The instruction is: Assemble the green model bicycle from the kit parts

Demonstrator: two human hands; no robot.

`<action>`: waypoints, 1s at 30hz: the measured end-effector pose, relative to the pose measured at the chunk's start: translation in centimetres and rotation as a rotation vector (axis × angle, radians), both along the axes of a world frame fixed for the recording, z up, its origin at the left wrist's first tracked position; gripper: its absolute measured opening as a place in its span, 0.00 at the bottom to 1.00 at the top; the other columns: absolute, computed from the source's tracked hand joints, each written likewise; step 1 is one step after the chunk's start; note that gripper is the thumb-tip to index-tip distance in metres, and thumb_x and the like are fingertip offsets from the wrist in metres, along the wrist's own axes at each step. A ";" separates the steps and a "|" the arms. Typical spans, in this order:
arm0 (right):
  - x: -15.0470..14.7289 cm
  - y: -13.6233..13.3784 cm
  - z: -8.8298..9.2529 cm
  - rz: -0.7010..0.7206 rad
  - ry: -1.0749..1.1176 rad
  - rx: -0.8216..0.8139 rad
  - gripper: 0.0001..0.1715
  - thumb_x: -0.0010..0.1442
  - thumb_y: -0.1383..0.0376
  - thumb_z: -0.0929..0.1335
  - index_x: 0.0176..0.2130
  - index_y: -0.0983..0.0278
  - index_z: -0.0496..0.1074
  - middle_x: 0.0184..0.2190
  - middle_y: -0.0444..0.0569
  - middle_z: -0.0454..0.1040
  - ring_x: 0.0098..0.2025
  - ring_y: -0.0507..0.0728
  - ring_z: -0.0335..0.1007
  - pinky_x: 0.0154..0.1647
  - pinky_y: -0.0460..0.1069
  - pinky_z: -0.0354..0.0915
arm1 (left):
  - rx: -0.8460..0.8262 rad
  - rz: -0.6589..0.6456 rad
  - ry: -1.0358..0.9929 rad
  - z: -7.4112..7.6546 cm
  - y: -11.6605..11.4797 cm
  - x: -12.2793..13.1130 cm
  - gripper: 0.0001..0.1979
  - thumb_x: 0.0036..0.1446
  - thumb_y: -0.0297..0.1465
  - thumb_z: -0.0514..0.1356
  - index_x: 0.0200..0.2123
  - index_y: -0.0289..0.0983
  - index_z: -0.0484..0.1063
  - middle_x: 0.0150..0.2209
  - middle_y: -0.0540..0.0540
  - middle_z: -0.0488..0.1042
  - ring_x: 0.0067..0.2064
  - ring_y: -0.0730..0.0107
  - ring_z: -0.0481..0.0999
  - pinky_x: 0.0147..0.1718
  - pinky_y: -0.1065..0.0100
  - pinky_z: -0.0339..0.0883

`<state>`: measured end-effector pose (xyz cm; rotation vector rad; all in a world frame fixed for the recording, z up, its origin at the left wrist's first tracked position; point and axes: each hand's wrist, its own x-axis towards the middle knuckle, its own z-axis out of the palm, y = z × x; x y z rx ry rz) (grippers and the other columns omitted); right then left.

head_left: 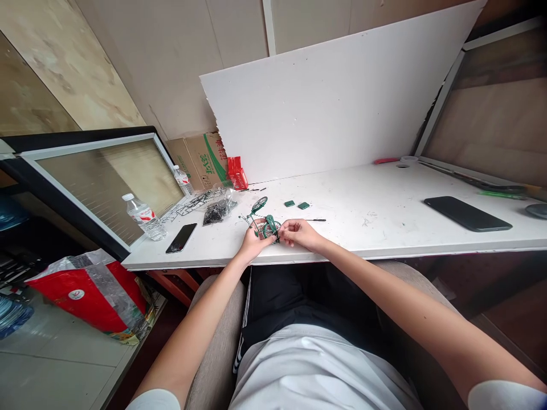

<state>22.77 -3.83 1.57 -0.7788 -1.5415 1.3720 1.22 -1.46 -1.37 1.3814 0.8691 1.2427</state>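
Note:
A small green model bicycle (270, 224) is held just above the front edge of the white table. My left hand (255, 244) grips it from below and the left, fingers closed about its frame and near wheel. At its right end, the fingers of my right hand (294, 232) are pinched together against the rear part; whatever they hold there is too small to make out. Two small green flat pieces (303, 205) lie beyond my hands. A thin dark screwdriver-like tool (317, 220) rests just past my right hand.
Left on the table (363, 228) are a phone (181, 238), a water bottle (144, 216), a plastic bag of dark parts (219, 210) and black part frames (192, 202). A larger black phone (468, 213) lies right. A white board (325, 108) stands behind.

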 end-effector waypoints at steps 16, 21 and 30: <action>-0.2 -0.2 0.0 -0.009 -0.172 0.131 0.25 0.57 0.46 0.76 0.38 0.66 0.82 0.24 0.43 0.73 0.25 0.51 0.60 0.29 0.48 0.57 | -0.073 0.032 -0.062 1.4 -1.0 0.2 0.41 0.42 0.32 0.82 0.58 0.37 0.70 0.45 0.42 0.81 0.47 0.62 0.82 0.57 0.55 0.75; -0.3 0.1 -0.5 -0.004 -0.182 0.181 0.22 0.59 0.48 0.76 0.36 0.65 0.80 0.22 0.41 0.68 0.25 0.50 0.58 0.30 0.49 0.57 | -0.133 0.015 -0.067 1.6 -1.2 0.3 0.40 0.44 0.33 0.82 0.58 0.38 0.69 0.42 0.44 0.80 0.44 0.60 0.83 0.51 0.52 0.80; -0.4 -0.1 -0.4 0.010 -0.212 0.179 0.25 0.60 0.45 0.75 0.37 0.65 0.79 0.20 0.39 0.65 0.24 0.50 0.55 0.29 0.48 0.55 | -0.150 0.014 -0.086 1.4 -1.1 0.3 0.40 0.46 0.32 0.81 0.59 0.38 0.68 0.42 0.43 0.81 0.46 0.57 0.84 0.52 0.48 0.81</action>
